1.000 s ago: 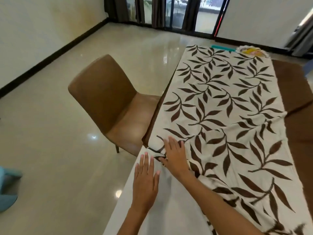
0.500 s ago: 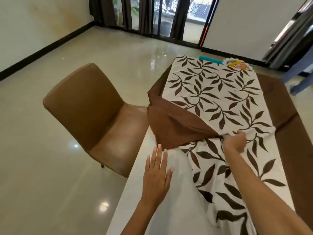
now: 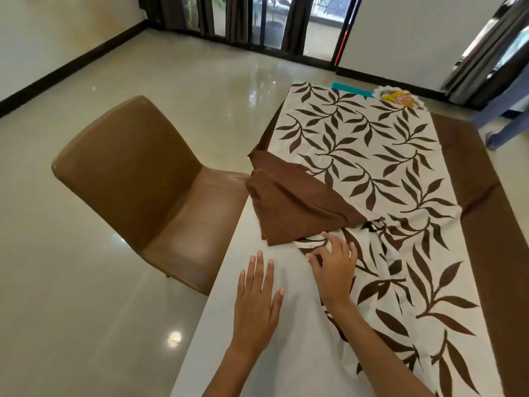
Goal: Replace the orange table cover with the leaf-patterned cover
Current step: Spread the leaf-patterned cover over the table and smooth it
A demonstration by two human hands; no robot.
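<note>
The cream leaf-patterned cover (image 3: 380,173) lies lengthwise on the table, rumpled near me. The brown-orange cover (image 3: 294,204) is under it; its near-left corner is folded back on top of the leaf cover, and a strip of it shows along the right side. The bare white tabletop (image 3: 226,333) is exposed at the near left. My left hand (image 3: 257,305) lies flat on it, fingers spread. My right hand (image 3: 333,265) rests with curled, spread fingers on the leaf cover's near-left edge, just below the folded brown corner.
A brown leather chair (image 3: 143,173) stands close against the table's left side. At the table's far end are a teal object (image 3: 352,88) and a yellow-orange item on a doily (image 3: 398,98). Blue chair legs (image 3: 503,124) stand at the right. Glossy floor lies to the left.
My right hand pulled the brown corner up and over the leaf cover, let go of it, and came back to the leaf cover's near-left edge. My left hand stayed flat on the table.
</note>
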